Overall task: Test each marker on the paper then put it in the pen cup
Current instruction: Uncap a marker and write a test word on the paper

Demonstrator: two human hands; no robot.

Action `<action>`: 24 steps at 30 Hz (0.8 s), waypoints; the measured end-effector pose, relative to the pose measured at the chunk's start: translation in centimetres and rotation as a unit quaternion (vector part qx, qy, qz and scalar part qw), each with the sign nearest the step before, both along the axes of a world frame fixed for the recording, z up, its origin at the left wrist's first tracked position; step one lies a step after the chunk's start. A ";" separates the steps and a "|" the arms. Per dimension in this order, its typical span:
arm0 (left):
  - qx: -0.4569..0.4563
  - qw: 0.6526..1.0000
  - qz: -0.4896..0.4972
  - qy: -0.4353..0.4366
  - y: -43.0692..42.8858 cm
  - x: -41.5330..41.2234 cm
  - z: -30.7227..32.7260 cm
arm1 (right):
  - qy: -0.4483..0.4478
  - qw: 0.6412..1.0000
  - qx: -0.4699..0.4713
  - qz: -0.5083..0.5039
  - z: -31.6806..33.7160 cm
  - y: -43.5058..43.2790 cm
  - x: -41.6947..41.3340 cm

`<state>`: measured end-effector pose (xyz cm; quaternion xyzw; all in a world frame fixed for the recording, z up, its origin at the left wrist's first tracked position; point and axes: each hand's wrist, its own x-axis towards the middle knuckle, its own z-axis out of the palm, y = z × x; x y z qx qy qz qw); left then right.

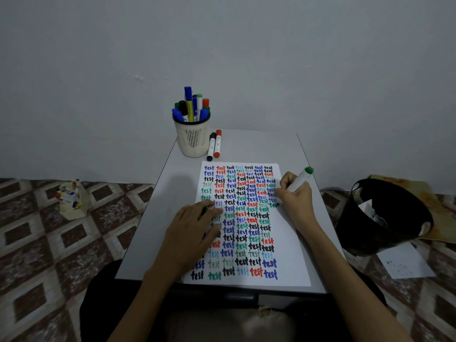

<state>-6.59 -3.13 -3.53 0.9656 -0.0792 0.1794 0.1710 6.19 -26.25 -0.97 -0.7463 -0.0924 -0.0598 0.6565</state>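
Table: left hand flat on paper (fingers straight); right hand grasps green marker at paper's edge.

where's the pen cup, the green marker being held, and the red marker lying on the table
pen cup [193, 141], head view, on its slotted front wall
green marker [299, 180], head view, on the white barrel below its green end
red marker [218, 143], head view, on the white middle of its barrel
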 end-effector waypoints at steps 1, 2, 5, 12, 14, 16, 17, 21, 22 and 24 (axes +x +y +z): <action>-0.001 1.000 -0.001 0.001 0.0 0.0 0.1 | 0.007 1.000 -0.002 0.003 0.1 0.0 0.1; -0.001 1.000 -0.001 0.002 -0.1 0.0 0.1 | 0.013 1.000 -0.002 0.007 0.1 0.0 0.1; -0.005 1.000 -0.004 0.004 -0.1 0.0 0.1 | 0.021 0.999 0.024 0.011 0.4 0.1 -0.1; -0.048 0.998 -0.023 0.015 0.0 -0.1 0.4 | 0.032 0.971 0.233 -0.048 1.0 -0.9 -0.3; -0.080 0.997 -0.014 0.016 0.2 -0.1 0.4 | 0.038 0.970 0.240 -0.032 1.3 -0.9 -0.4; -0.111 0.994 0.004 0.007 0.4 -0.2 0.4 | 0.053 0.963 0.265 0.003 1.6 -0.9 -0.5; -0.121 0.993 0.012 0.002 0.5 -0.2 0.4 | 0.062 0.956 0.285 0.026 1.7 -0.9 -0.6; -0.110 0.994 0.021 -0.021 0.5 0.0 0.4 | 0.098 0.938 0.302 0.139 2.2 -0.4 -1.1; -0.113 0.993 0.019 -0.024 0.6 0.0 0.4 | 0.100 0.937 0.291 0.165 2.3 -0.3 -1.2; -0.140 0.990 0.012 -0.031 0.6 0.1 0.5 | 0.101 0.938 0.262 0.204 2.3 0.0 -1.6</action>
